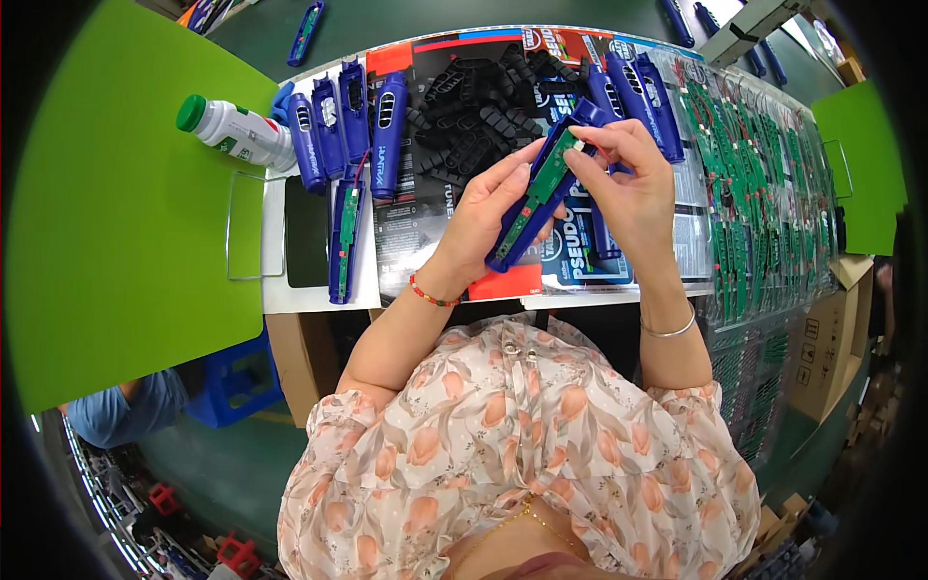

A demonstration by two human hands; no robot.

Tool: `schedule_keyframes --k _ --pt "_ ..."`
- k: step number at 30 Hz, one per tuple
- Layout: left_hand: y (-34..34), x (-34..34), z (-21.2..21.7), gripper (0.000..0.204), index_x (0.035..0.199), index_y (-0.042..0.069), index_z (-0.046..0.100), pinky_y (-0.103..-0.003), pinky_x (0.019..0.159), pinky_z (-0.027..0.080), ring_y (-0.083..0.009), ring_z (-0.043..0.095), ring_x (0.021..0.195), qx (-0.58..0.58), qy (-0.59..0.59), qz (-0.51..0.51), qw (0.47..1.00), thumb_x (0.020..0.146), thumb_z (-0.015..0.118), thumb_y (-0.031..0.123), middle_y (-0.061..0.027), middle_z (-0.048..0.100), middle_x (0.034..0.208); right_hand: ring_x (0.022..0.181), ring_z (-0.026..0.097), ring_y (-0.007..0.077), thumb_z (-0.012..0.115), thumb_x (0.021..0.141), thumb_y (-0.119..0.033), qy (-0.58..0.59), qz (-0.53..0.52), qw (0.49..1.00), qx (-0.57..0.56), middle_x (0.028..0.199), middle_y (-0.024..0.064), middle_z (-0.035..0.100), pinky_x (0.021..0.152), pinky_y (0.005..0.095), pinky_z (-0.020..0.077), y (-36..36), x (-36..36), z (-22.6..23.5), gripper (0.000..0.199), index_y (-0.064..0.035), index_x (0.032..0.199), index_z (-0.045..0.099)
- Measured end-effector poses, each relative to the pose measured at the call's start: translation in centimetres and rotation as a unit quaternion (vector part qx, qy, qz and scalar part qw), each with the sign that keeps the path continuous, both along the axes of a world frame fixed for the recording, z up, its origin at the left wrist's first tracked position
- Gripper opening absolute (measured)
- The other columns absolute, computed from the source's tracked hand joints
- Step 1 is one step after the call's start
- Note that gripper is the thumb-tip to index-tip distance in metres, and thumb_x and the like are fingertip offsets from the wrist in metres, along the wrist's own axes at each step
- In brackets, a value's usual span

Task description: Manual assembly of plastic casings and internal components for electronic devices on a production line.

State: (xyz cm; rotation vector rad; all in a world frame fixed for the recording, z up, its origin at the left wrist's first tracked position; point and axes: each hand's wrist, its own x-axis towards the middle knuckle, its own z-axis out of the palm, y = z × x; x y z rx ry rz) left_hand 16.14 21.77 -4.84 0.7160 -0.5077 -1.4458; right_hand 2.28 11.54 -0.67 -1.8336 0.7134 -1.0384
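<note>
A blue plastic housing half [497,259] lies slantwise in my left hand [472,224], whose thumb and fingers are wrapped round its sides. Inside the housing rests a long narrow green circuit board [549,176]. My right hand [633,184] is closed at the board's upper end, thumb and forefinger pinching beside a small white connector [579,146]. A thin red wire [601,151] shows by those fingers. What the right fingertips grip exactly is partly hidden. To the left, another blue housing with a green board [344,237] lies on the table.
Blue housing shells [389,126] lie at left, more [661,106] at right. Black plastic pieces [469,92] are heaped behind my hands. Many green boards [764,184] fill a clear tray at right. A white bottle with green cap [237,130] stands left, beside a green panel [116,213].
</note>
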Motion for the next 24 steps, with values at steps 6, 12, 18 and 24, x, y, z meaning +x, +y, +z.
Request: schedule_keyframes --k 6,12,18,24 --pt "-0.3 -0.7 1.0 0.051 0.147 0.006 0.037 -0.022 0.060 0.050 -0.0069 0.059 0.070 0.009 -0.123 0.054 0.991 0.100 0.053 0.019 -0.0075 0.066 0.091 0.063 0.052 0.0096 0.075 0.073 0.001 0.033 -0.056 0.998 -0.027 0.083 0.0035 0.056 0.058 0.0238 0.0458 1.1 0.8 -0.5 0.041 -0.0065 0.113 0.068" --pt "-0.9 -0.7 0.9 0.053 0.147 0.004 0.035 -0.021 0.059 0.049 -0.0055 0.058 0.068 0.003 -0.195 0.072 0.978 0.098 0.054 0.009 -0.0064 0.066 0.089 0.067 0.063 0.0132 0.071 0.074 0.004 -0.019 -0.055 0.994 0.092 0.083 0.0055 0.051 0.053 0.0272 0.0532 1.4 1.5 0.2 0.087 -0.0090 0.148 0.027" --pt "-1.4 -0.3 1.2 0.052 0.145 0.004 0.039 -0.023 0.056 0.052 -0.0094 0.062 0.066 0.017 -0.163 0.074 0.984 0.096 0.055 0.003 -0.0076 0.067 0.084 0.067 0.063 0.0131 0.068 0.075 0.007 -0.037 -0.036 0.991 0.126 0.086 0.0065 0.051 0.049 0.0269 0.0540 1.0 1.9 0.3 0.083 -0.0070 0.146 0.028" --pt "-1.9 0.2 1.5 0.050 0.144 0.004 0.042 -0.023 0.054 0.051 -0.0098 0.062 0.064 0.023 -0.186 0.079 0.979 0.095 0.056 0.003 -0.0080 0.067 0.084 0.057 0.061 0.0125 0.065 0.078 0.005 -0.085 0.002 0.971 0.224 0.086 0.0072 0.052 0.045 0.0248 0.0482 0.0 2.4 -0.2 0.080 -0.0062 0.147 0.026"
